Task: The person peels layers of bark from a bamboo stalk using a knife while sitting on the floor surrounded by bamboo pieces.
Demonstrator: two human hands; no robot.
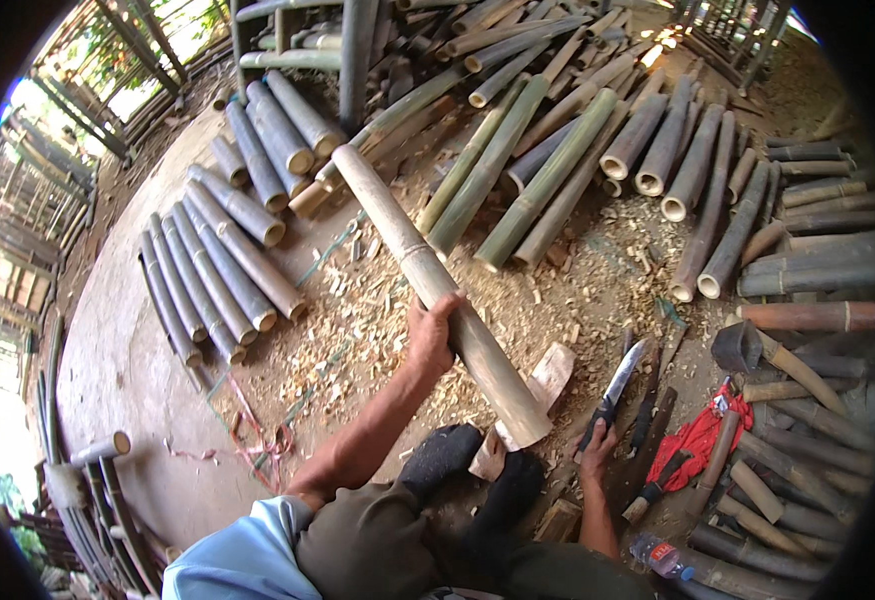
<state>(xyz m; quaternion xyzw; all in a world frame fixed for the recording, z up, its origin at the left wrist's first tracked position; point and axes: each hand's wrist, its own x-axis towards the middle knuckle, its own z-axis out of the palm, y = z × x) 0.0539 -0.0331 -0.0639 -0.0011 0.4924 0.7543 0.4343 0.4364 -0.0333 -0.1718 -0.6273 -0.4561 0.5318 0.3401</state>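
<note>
My left hand [431, 334] is wrapped round the middle of a pale, scraped bamboo pole [405, 240]. The pole slants from the upper left down toward my feet, its near end beside a light wooden block [553, 372] on the ground. To the right, my right hand [595, 450] grips the dark handle of a knife [621, 376]. Its broad, shiny blade points away from me, apart from the pole. Beside the knife lie another dark-handled tool [647, 405] and a dark stick [661, 425].
Pale wood chips [357, 350] cover the ground ahead. Cut bamboo lengths [225, 265] lie at left, green ones [547, 180] ahead, more stacked at right. Near the right side are a hatchet-like tool [737, 348], a red cloth [692, 450] and a plastic bottle [660, 556].
</note>
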